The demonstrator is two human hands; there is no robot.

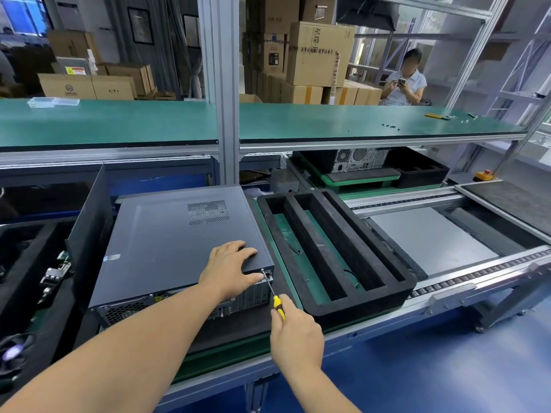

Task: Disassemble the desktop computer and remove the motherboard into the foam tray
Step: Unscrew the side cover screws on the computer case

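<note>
Screwdriver, pinched in my right hand, tip kept square on near-right case screw while left hand, fingers spread flat, steadies computer case.

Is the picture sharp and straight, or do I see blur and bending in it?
Head view: the case, both hands and the screwdriver are sharp; wide-angle bending curves the shelf and conveyor rail; soft even light, faint glare on the case top.

Factory assembly line: conveyor, stacked cartons
</note>
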